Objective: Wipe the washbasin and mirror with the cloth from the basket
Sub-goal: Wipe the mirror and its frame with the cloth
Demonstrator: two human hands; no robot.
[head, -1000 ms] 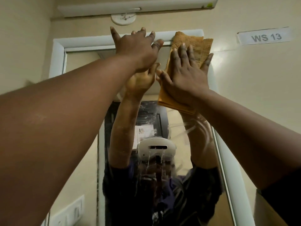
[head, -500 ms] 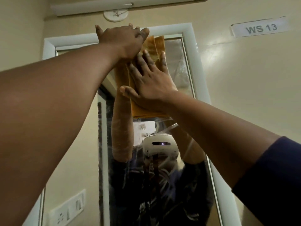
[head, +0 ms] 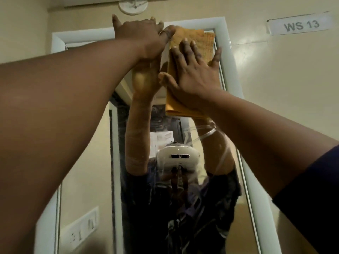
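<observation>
A folded orange cloth lies flat against the top right of the mirror, just under its white frame. My right hand presses on the cloth with spread fingers. My left hand is raised beside it at the mirror's top edge, thumb out, its fingertips on the cloth's upper left corner. Wet streaks run down the glass below the cloth. The glass reflects both arms and the headset. The washbasin and the basket are out of view.
A white label reading WS 13 is stuck on the beige wall to the right. A round white fitting sits above the mirror. A white switch plate shows at the lower left.
The cloth and both hands slid left along the mirror's top, then back to the right corner. The view tilted slightly with them.
</observation>
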